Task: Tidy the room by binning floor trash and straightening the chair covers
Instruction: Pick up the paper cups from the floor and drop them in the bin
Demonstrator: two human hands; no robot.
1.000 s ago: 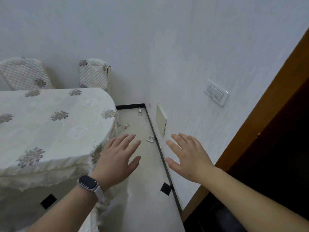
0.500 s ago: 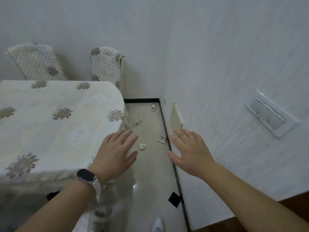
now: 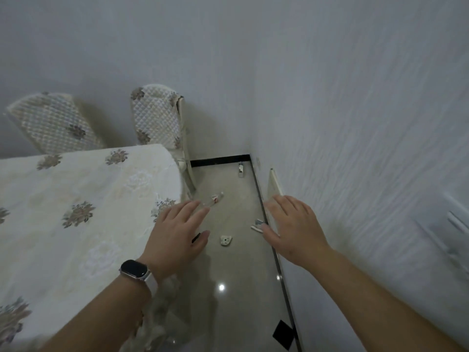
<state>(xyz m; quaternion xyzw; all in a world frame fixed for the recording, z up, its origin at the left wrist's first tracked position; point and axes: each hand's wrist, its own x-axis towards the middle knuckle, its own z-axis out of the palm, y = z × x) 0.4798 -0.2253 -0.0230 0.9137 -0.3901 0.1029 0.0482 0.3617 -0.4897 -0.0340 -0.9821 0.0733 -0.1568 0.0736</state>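
Observation:
Several bits of trash lie on the beige floor strip between table and wall: a crumpled pale scrap (image 3: 225,240), a silvery wrapper (image 3: 257,225) by the skirting, a clear wrapper with red print (image 3: 214,198), and a small piece (image 3: 240,168) in the far corner. Two chairs with quilted floral covers stand at the back, one near the corner (image 3: 156,118), one further left (image 3: 52,123). My left hand (image 3: 177,237), with a watch on its wrist, and my right hand (image 3: 291,229) hover palm down above the floor, fingers spread, holding nothing.
A table (image 3: 76,212) under a floral cloth fills the left side. The white wall (image 3: 355,148) runs close on the right, with a cream panel (image 3: 274,182) leaning on it and a switch plate (image 3: 454,232). A black square marker (image 3: 283,335) sits on the floor near the skirting.
The view has swung left and down, away from the brown door frame, toward the floor strip. More trash has come into sight. Both hands stay open and spread.

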